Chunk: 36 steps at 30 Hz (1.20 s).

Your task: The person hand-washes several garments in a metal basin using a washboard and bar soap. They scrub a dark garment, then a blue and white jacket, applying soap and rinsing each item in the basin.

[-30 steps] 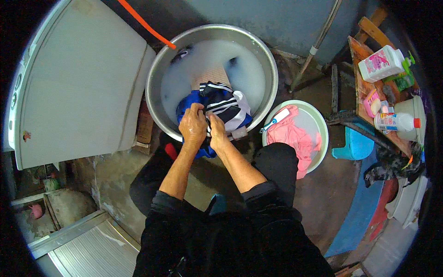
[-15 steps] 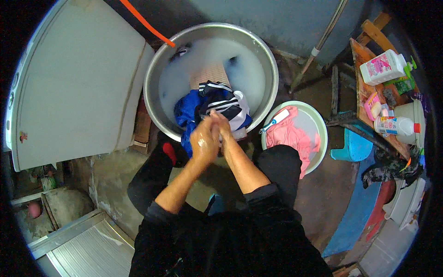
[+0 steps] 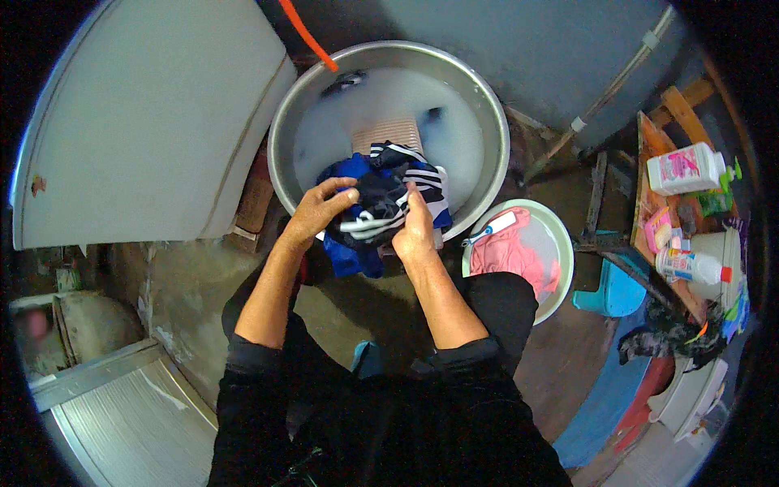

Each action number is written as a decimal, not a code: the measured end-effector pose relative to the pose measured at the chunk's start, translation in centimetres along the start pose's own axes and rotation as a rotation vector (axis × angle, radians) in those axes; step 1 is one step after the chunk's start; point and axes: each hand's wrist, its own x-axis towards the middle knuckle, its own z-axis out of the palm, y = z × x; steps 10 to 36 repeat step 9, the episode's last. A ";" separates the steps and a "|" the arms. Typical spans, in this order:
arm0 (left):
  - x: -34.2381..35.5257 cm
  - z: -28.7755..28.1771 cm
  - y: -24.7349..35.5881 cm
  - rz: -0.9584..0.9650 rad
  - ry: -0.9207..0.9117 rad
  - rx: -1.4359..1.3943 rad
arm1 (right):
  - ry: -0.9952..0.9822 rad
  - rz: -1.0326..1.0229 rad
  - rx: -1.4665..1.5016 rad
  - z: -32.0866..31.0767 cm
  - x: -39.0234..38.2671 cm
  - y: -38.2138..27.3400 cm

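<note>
Seen from above, a person in dark clothing crouches at the bottom centre of the frame, both bare forearms reaching up toward the middle. The left hand (image 3: pixel 318 213) curls its fingers over the left side of a wet garment (image 3: pixel 381 203), dark blue and black with white stripes; its grip is closed on the cloth. The right hand (image 3: pixel 415 230) pinches the same garment from the right, fingers bunched into a fold. The garment hangs over the near rim of a large metal basin (image 3: pixel 495 122) at upper centre, resting on a ribbed washboard (image 3: pixel 388 134) that slopes into cloudy, soapy water. Judging by this, hand-washing is mid-way: the garment is soaked and being scrubbed, not yet rinsed or wrung, and more dark cloth lies in the water at the far side.

To the right of centre, a smaller pale tub (image 3: pixel 560 243) holds pink cloth (image 3: pixel 507 252) and a brush. Farther right, a wooden shelf (image 3: pixel 649 195) carries detergent bottles (image 3: pixel 686 168). An orange hose (image 3: pixel 307 34) dips in at the top. A white panel (image 3: pixel 138 122) fills the upper left.
</note>
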 end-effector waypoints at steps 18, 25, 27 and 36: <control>-0.5 -0.5 -0.9 -0.138 -0.071 0.153 | -0.219 0.094 0.150 -1.2 0.2 -0.2; -0.5 -0.5 -0.9 -0.138 -0.071 0.153 | -0.219 0.094 0.150 -1.2 0.2 -0.2; -0.5 -0.5 -0.9 -0.138 -0.071 0.153 | -0.219 0.094 0.150 -1.2 0.2 -0.2; -0.5 -0.5 -0.9 -0.138 -0.071 0.153 | -0.219 0.094 0.150 -1.2 0.2 -0.2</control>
